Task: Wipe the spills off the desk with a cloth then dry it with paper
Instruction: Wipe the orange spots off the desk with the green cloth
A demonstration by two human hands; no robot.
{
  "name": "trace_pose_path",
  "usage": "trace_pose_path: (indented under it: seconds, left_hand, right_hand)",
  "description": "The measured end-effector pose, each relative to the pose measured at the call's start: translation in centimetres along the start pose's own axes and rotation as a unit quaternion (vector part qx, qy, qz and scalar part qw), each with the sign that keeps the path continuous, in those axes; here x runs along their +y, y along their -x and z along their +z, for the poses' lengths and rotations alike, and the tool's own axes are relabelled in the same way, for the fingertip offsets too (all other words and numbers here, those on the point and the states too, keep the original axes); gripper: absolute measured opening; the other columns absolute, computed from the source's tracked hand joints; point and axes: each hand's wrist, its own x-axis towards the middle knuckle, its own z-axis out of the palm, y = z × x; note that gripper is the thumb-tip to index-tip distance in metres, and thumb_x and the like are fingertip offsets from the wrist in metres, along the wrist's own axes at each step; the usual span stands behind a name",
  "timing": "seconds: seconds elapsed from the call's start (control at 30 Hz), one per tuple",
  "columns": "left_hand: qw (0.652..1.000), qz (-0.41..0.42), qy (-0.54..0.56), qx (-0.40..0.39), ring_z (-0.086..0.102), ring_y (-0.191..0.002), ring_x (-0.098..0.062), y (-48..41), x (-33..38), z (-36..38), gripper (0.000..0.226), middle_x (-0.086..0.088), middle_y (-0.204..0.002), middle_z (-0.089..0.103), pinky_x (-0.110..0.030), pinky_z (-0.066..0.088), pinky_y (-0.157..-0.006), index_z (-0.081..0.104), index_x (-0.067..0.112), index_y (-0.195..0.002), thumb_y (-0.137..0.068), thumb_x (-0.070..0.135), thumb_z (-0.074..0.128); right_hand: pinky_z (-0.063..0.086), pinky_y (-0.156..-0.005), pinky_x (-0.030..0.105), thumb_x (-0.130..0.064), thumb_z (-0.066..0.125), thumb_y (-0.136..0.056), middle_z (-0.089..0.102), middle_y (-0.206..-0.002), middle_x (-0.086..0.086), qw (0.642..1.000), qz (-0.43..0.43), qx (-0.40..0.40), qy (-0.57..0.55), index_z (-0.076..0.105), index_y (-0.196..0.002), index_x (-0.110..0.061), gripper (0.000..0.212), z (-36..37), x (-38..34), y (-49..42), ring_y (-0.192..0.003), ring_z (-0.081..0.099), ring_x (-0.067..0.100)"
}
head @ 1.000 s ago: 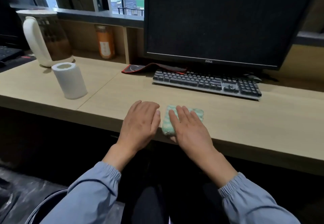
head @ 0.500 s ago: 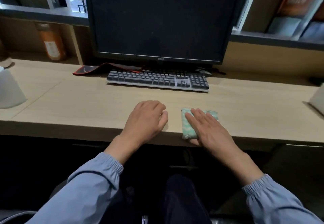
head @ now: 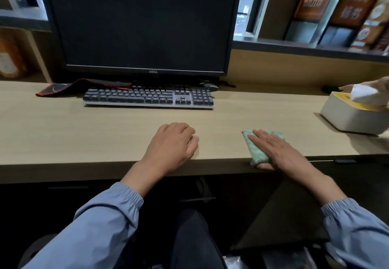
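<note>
Cloth [head: 255,149], folded into a narrow pad, lay on the desk [head: 84,134] in front of the keyboard [head: 147,98] and to the right of its right end, with the near end at the desk's front edge. It was pale green with a small whitish pattern. The right hand [head: 277,153] lay flat on it, fingers straight and together, pressing down (the thumb tip showed just under the cloth's near end). The left hand [head: 172,144] rested on the desk in front of the keyboard's right part, well apart from the cloth, fingers loosely curled and holding nothing. Far to the right of the keyboard stood a white box [head: 353,119] with white paper [head: 362,94] at its top.
</note>
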Motion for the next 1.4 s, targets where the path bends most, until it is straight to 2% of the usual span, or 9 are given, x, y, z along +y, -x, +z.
trace_pose_path:
  seconds: [0.13, 0.43, 0.53, 0.67, 0.8, 0.97, 1.1, 1.2, 1.4]
  left_hand:
    - [1.000, 0.004, -0.002, -0.011, 0.059, -0.112, -0.019, -0.4, 0.8, 0.5, 0.043, 0.007, -0.117, 0.067, -0.039, 0.041, -0.100, 0.067, 0.022, -0.111, -0.106, 0.044, 0.031]
    - [1.000, 0.005, 0.005, -0.022, 0.058, -0.112, -0.018, -1.1, 1.8, 1.7, 0.036, 0.009, -0.116, 0.066, -0.038, 0.041, -0.099, 0.066, 0.025, -0.109, -0.108, 0.043, 0.035]
    - [1.000, 0.014, 0.008, -0.026, 0.058, -0.111, -0.018, -1.8, 2.9, 2.0, 0.038, 0.009, -0.116, 0.066, -0.038, 0.041, -0.098, 0.066, 0.025, -0.110, -0.107, 0.045, 0.034]
    - [0.999, 0.021, 0.005, -0.029, 0.059, -0.116, -0.019, -2.7, 4.4, 2.4, 0.039, 0.007, -0.121, 0.067, -0.040, 0.041, -0.101, 0.067, 0.024, -0.116, -0.108, 0.046, 0.035]
    - [0.999, 0.016, -0.008, -0.040, 0.058, -0.115, -0.020, -3.3, 4.7, 2.8, 0.044, 0.006, -0.120, 0.066, -0.040, 0.041, -0.099, 0.065, 0.025, -0.115, -0.106, 0.050, 0.030]
    - [0.998, 0.013, 0.016, -0.059, 0.056, -0.117, -0.017, -3.7, 4.4, 2.4, 0.046, 0.009, -0.123, 0.063, -0.039, 0.040, -0.100, 0.064, 0.027, -0.115, -0.105, 0.052, 0.027]
    - [0.995, 0.008, 0.005, -0.098, 0.051, -0.129, -0.021, -5.2, 4.7, 1.5, 0.045, 0.005, -0.140, 0.057, -0.043, 0.040, -0.106, 0.062, 0.027, -0.129, -0.107, 0.053, 0.034]
    - [0.988, 0.010, -0.018, -0.156, 0.047, -0.134, -0.023, -6.7, 5.2, 0.9, 0.051, 0.003, -0.150, 0.050, -0.046, 0.040, -0.108, 0.056, 0.027, -0.139, -0.106, 0.057, 0.031]
    - [0.972, 0.001, -0.072, -0.223, 0.049, -0.127, -0.026, -9.4, 4.8, 0.3, 0.047, 0.000, -0.142, 0.052, -0.052, 0.044, -0.101, 0.058, 0.027, -0.131, -0.106, 0.058, 0.033]
  right_hand:
    - [-0.004, -0.119, 0.023, -0.041, 0.074, -0.088, 0.015, -0.168, 0.003, 1.000, 0.019, -0.008, -0.002, 0.019, -0.159, -0.024, 0.092, -0.4, 2.6, 1.4, -0.149, 0.003, 0.008]
    - [0.002, -0.122, 0.032, -0.041, 0.074, -0.088, 0.017, -0.168, 0.005, 0.999, 0.038, -0.012, 0.019, 0.022, -0.160, -0.019, 0.091, 0.2, 3.8, 2.0, -0.156, 0.015, 0.025]
    - [0.010, -0.126, 0.041, -0.069, 0.047, -0.089, 0.020, -0.167, 0.008, 1.000, 0.014, -0.011, 0.009, 0.026, -0.159, -0.015, 0.091, -0.2, 1.6, 1.4, -0.155, 0.018, 0.027]
    - [0.006, -0.126, 0.039, -0.096, -0.006, -0.068, 0.013, -0.169, 0.008, 0.999, -0.030, -0.033, 0.011, 0.018, -0.162, -0.016, 0.125, 0.3, -3.1, -1.4, -0.156, 0.011, 0.023]
    - [0.011, -0.127, 0.042, -0.094, 0.010, -0.076, 0.014, -0.170, 0.008, 0.999, -0.036, -0.020, 0.014, 0.016, -0.162, -0.020, 0.114, 0.6, -4.1, -2.2, -0.156, 0.010, 0.023]
    - [-0.008, -0.121, 0.022, -0.084, 0.041, -0.084, 0.007, -0.171, -0.003, 1.000, 0.012, -0.010, -0.007, 0.014, -0.163, -0.027, 0.101, -0.3, 0.7, 1.1, -0.156, 0.000, 0.010]
    - [-0.013, -0.120, 0.023, -0.088, 0.023, -0.086, -0.006, -0.169, -0.012, 0.995, 0.051, -0.071, -0.055, 0.003, -0.163, -0.033, 0.096, -1.9, 2.6, 2.6, -0.152, -0.014, 0.000]
    - [-0.006, -0.126, 0.034, -0.064, 0.010, -0.102, -0.005, -0.169, -0.012, 0.990, 0.114, -0.052, -0.058, 0.004, -0.163, -0.031, 0.069, -1.1, 0.7, 2.3, -0.153, -0.015, 0.003]
    - [-0.008, -0.124, 0.037, -0.046, 0.011, -0.109, -0.010, -0.168, -0.014, 0.981, 0.161, -0.077, -0.072, -0.002, -0.161, -0.036, 0.055, -0.1, 0.7, 0.2, -0.153, -0.016, 0.005]
